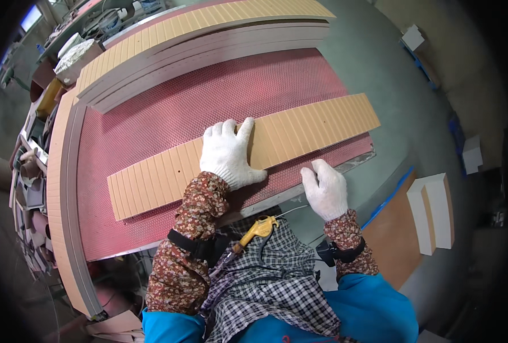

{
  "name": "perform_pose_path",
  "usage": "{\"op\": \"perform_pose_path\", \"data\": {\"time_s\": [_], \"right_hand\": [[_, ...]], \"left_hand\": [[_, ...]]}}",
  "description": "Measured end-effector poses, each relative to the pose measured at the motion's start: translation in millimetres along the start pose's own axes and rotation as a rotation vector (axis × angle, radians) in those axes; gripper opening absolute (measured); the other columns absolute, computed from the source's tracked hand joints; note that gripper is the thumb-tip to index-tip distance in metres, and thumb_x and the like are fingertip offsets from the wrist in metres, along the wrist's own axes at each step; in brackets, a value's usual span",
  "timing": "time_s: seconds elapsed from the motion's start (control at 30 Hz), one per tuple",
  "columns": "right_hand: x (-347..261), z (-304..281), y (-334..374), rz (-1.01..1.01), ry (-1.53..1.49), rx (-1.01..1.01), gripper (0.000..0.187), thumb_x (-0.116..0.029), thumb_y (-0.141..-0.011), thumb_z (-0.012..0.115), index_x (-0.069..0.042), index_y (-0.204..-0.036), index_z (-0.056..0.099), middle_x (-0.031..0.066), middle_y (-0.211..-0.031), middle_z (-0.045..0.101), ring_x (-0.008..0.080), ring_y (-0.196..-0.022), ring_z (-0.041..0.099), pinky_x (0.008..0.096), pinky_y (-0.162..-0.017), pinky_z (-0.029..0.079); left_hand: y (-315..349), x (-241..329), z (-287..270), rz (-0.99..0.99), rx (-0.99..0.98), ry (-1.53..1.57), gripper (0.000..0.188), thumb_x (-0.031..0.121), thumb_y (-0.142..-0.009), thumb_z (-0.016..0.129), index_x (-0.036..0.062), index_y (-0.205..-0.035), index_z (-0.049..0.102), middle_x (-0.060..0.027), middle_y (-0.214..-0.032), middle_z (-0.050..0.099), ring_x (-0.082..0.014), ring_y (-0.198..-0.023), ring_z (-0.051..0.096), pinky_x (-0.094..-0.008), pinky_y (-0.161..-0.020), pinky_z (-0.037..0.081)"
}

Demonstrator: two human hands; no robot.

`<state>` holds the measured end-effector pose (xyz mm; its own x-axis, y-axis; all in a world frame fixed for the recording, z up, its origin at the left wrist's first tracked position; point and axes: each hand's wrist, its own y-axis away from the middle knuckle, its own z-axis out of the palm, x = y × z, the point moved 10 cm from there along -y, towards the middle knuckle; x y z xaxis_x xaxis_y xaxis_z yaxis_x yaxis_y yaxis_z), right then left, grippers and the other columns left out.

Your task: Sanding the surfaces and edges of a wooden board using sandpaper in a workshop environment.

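A long tan board with crosswise grooves and a few small dark holes lies slantwise on a red, textured mat. My left hand, in a white knit glove, rests on the middle of the board. Its fingers are spread and reach the far edge, while the thumb lies by the near edge. Just off the board's near edge is my right hand, gloved the same way. Its fingers are curled, with thumb and forefinger close together; whatever is between them is hidden. A yellow air blow gun hangs before my checked apron.
Similar grooved boards are stacked along the mat's far side. Another stack runs down the left. Beyond it is a heap of scrap pieces. White angled pieces stand on a brown panel at right.
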<state>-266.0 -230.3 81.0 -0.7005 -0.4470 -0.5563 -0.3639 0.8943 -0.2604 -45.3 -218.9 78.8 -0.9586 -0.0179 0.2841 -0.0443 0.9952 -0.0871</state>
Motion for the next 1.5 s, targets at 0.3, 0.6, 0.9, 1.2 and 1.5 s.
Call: {"op": "perform_pose_path", "data": {"time_s": [0.3,0.6,0.9,1.2,1.5], "right_hand": [[-2.5,6.2,-23.7,-0.073,0.096,-0.012,0.021,-0.021,-0.100,0.069,-0.004,-0.092,0.061,0.0206,-0.083,0.069,0.0431,-0.077,0.070,0.0511,-0.065,0.055],[-12.6,11.0,-30.8,-0.123,0.179,-0.054,0.017,-0.021,-0.100,0.067,-0.005,-0.095,0.064,0.0198,-0.087,0.072,0.0413,-0.079,0.072,0.0499,-0.067,0.056],[-24.1,44.8,-120.1,-0.201,0.310,-0.141,0.025,-0.026,-0.103,0.059,-0.003,-0.098,0.068,0.0226,-0.090,0.074,0.0422,-0.087,0.074,0.0538,-0.079,0.058],[-21.8,60.0,-146.7,-0.167,0.407,-0.200,0.031,-0.030,-0.104,0.056,-0.002,-0.102,0.069,0.0232,-0.093,0.075,0.0430,-0.088,0.075,0.0557,-0.082,0.059],[-21.8,16.8,-40.7,-0.203,0.243,-0.124,0.018,-0.022,-0.101,0.065,-0.004,-0.099,0.068,0.0194,-0.089,0.074,0.0388,-0.082,0.074,0.0493,-0.072,0.059]], "left_hand": [[-0.4,2.3,0.1,0.015,0.080,0.026,0.111,0.051,-0.062,0.087,0.0042,-0.154,0.048,-0.0240,-0.131,0.058,-0.0411,-0.129,0.053,-0.0522,-0.116,0.038],[-0.9,-2.0,0.2,-0.015,0.035,0.054,0.110,0.048,-0.063,0.088,0.0062,-0.155,0.046,-0.0233,-0.135,0.055,-0.0423,-0.134,0.051,-0.0561,-0.120,0.037],[-2.6,0.7,-0.3,0.012,0.036,0.089,0.108,0.049,-0.063,0.088,0.0063,-0.153,0.047,-0.0234,-0.133,0.057,-0.0420,-0.131,0.053,-0.0562,-0.119,0.038],[-3.9,-0.9,2.3,0.009,0.016,0.083,0.108,0.050,-0.063,0.088,0.0062,-0.153,0.047,-0.0232,-0.132,0.058,-0.0414,-0.130,0.054,-0.0543,-0.118,0.038],[-0.1,-5.3,2.4,-0.011,0.008,0.049,0.109,0.051,-0.064,0.088,0.0057,-0.154,0.047,-0.0225,-0.132,0.058,-0.0404,-0.131,0.054,-0.0541,-0.119,0.038]]}}
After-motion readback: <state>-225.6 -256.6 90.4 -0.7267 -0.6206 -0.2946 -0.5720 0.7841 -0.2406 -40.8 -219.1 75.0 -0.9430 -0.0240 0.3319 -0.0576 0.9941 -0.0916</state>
